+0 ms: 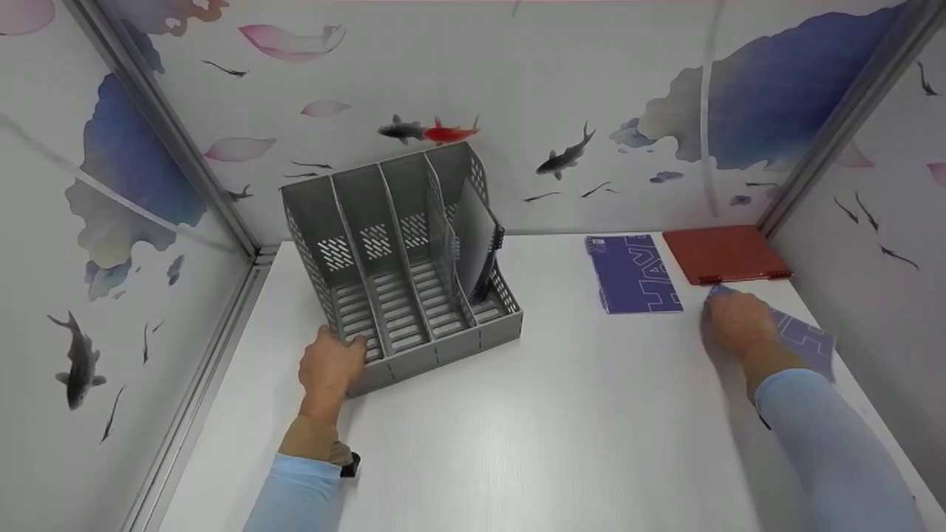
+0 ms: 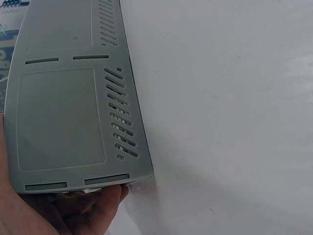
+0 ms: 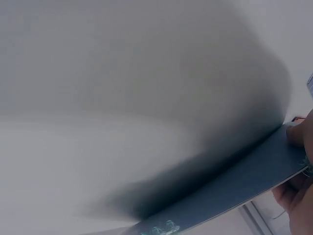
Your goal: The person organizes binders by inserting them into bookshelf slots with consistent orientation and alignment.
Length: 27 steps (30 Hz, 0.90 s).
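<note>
A grey file organizer point(image 1: 458, 340) with four upright compartments stands on the table. My left hand point(image 1: 331, 366) grips its front left corner, thumb over the low front side. In the left wrist view, fingers curl round the edge of the organizer point(image 2: 61, 122). At the right, my right hand point(image 1: 741, 325) pinches a purple spiral notebook point(image 1: 809, 341) by one end; the right wrist view shows its cover point(image 3: 234, 181) tilted up from the table. Another purple notebook point(image 1: 634, 275) lies flat to the left of that hand, and a red binder point(image 1: 728, 253) lies just behind it.
Spiral-bound books point(image 1: 473, 235) stand in the organizer's rightmost compartment. The white table point(image 1: 532, 428) is bounded by printed panels point(image 1: 517, 74) at the back and both sides, with metal rails point(image 1: 170, 125) at the corners.
</note>
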Each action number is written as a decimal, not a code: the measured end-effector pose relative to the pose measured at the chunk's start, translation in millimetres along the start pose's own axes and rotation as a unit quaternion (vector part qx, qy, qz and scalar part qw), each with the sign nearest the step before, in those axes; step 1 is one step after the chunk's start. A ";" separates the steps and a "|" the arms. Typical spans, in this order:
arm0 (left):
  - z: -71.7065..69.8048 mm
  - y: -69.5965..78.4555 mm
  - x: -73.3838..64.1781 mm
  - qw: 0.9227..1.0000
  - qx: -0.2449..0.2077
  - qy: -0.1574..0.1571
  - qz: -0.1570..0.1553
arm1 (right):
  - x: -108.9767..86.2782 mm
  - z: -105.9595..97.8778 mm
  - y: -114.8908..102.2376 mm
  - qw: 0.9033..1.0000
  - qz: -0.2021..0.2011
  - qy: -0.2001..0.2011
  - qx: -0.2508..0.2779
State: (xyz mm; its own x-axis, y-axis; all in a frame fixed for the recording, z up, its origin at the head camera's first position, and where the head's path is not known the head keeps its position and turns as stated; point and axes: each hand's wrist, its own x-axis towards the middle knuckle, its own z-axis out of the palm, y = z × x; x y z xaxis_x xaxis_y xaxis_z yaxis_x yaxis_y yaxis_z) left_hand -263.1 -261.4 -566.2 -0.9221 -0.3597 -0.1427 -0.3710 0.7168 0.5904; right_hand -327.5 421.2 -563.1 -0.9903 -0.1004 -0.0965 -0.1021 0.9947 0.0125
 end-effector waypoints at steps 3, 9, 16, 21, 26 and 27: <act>-0.1 0.2 0.1 1.000 -0.001 -0.001 0.000 | 0.3 -7.6 -1.2 0.999 -0.008 -0.007 -0.033; -0.2 1.6 -0.6 1.000 -0.008 -0.001 -0.001 | -0.6 -25.6 -3.2 0.999 0.011 -0.021 -0.048; -0.9 1.1 1.8 1.000 -0.008 -0.009 -0.011 | -4.2 -40.7 6.2 0.997 0.006 0.009 -0.082; -1.5 1.0 2.3 1.000 -0.008 -0.009 -0.013 | -5.9 -53.3 15.4 0.995 -0.010 0.037 -0.089; 0.1 0.6 1.4 1.000 -0.007 0.000 -0.006 | -6.9 -63.2 20.5 0.995 -0.016 0.066 -0.079; 0.5 0.6 1.0 1.000 -0.007 0.001 -0.005 | -7.1 -65.5 20.8 0.994 -0.017 0.072 -0.079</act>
State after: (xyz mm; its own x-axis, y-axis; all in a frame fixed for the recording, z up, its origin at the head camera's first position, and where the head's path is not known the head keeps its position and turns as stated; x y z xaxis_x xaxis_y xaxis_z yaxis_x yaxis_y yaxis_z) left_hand -264.3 -261.0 -566.5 -0.9180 -0.3686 -0.1464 -0.3786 0.7045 0.6003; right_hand -328.8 441.2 -497.0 -0.9881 -0.1475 0.0441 -0.1381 0.9757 0.1699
